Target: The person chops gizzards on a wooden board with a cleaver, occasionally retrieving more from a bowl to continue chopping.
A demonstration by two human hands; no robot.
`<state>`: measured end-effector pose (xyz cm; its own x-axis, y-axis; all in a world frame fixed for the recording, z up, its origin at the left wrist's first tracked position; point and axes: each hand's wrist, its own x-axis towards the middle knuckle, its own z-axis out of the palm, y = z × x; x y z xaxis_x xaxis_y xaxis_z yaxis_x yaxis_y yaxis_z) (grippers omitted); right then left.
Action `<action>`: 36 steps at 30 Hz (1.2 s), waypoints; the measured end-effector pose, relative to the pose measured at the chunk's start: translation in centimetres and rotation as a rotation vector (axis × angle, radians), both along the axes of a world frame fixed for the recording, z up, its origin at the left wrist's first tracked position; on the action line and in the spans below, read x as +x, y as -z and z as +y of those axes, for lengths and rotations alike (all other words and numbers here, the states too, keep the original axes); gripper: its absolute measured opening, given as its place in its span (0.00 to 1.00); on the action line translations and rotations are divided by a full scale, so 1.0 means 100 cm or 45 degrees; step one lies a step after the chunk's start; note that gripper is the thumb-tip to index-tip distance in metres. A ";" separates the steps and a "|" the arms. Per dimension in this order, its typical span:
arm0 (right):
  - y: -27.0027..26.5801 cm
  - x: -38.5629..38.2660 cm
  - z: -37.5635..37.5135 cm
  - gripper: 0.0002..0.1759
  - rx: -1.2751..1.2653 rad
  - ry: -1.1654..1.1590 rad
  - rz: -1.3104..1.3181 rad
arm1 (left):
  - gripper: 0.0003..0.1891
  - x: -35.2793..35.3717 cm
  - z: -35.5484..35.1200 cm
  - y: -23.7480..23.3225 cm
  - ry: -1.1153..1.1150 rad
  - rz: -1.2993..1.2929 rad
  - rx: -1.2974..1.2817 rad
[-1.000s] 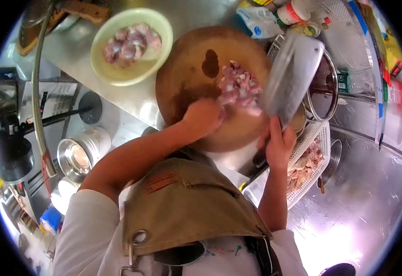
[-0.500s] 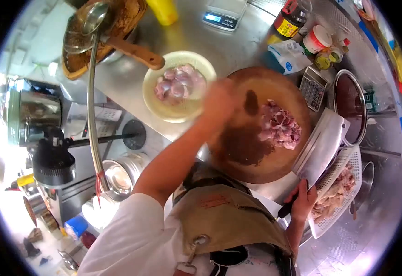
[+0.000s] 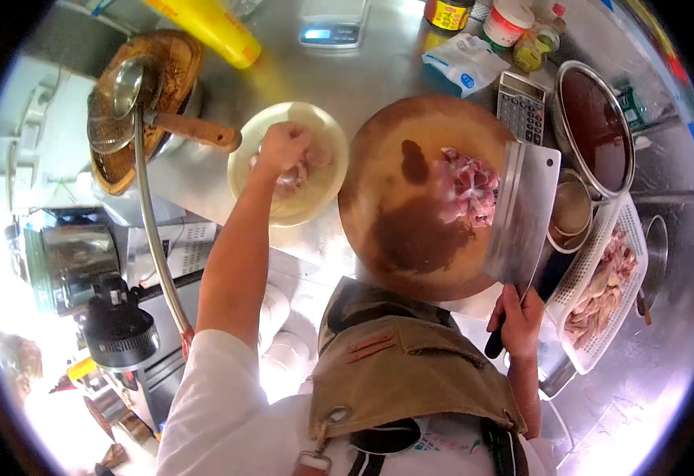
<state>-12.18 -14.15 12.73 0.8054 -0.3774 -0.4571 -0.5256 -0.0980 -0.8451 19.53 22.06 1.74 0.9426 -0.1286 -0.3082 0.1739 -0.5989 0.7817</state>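
Note:
My left hand [image 3: 287, 148] reaches into a pale yellow plastic bowl [image 3: 330, 190], its fingers curled down on the pale pink meat pieces [image 3: 290, 183]; the fingertips are partly hidden. Held in my right hand [image 3: 519, 313] is a cleaver [image 3: 531, 208], gripped by its dark handle. The broad blade points away from me and overlaps the right edge of a round wooden chopping board [image 3: 382, 147]. A heap of cut, dark pink meat [image 3: 470, 186] lies on the board, beside dark wet patches, with the blade to its right.
On the right are a perforated white basket [image 3: 561, 313] of meat, a steel pot [image 3: 597, 127] of dark red liquid and a calculator [image 3: 521, 107]. Behind stand a scale [image 3: 332, 32], a white-blue bag [image 3: 466, 63] and jars. A wooden-handled strainer [image 3: 196, 129] lies at left.
My left hand has moved left from beside the board into the bowl. The cleaver in my right hand has swung more upright and nearer the board. The whole view has shifted.

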 end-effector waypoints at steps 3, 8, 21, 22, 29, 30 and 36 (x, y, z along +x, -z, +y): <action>0.006 -0.005 -0.005 0.17 0.072 0.024 -0.030 | 0.11 -0.013 -0.006 -0.002 0.071 -0.007 0.258; 0.006 -0.006 -0.010 0.16 0.143 0.056 -0.041 | 0.16 -0.019 -0.026 0.035 0.599 -0.610 1.289; 0.009 -0.019 -0.026 0.25 0.005 -0.060 -0.111 | 0.14 -0.005 0.017 0.087 0.729 -0.796 0.935; 0.005 -0.020 -0.029 0.25 0.004 -0.053 -0.157 | 0.12 -0.017 0.000 0.060 0.703 -0.782 0.810; -0.006 -0.042 -0.051 0.24 0.096 0.005 -0.253 | 0.09 -0.042 -0.063 -0.047 0.092 0.102 -0.217; -0.003 -0.045 -0.053 0.24 0.128 0.007 -0.246 | 0.10 -0.038 -0.060 -0.056 0.141 0.232 -0.243; 0.039 -0.056 -0.064 0.21 0.138 -0.105 -0.072 | 0.14 -0.095 -0.100 -0.071 0.638 -0.326 0.369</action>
<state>-17.74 -20.56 8.86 0.8574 -0.2596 -0.4444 -0.4705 -0.0454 -0.8812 9.99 12.07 8.82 0.8381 -0.5184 -0.1697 -0.3534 -0.7530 0.5550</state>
